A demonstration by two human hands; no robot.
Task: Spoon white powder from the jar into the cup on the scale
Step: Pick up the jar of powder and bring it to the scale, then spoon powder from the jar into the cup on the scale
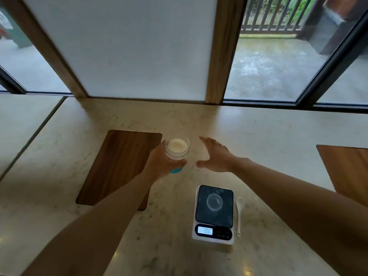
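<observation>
- Two arms enter from the lower edge of the view, both bare from the frame edge to the wrist, with no sleeve or cuff on either.
- The left hand (159, 163) wears no glove, and the visible part of its wrist carries no watch or band.
- The right hand (214, 156) is likewise ungloved, with no ring to be made out on the fingers (205, 140) that show (they are a little blurred).
- The right wrist is bare too, with no strap or bracelet.
- Both forearms look slender and long, widening toward the camera because of the wide-angle lens.
</observation>
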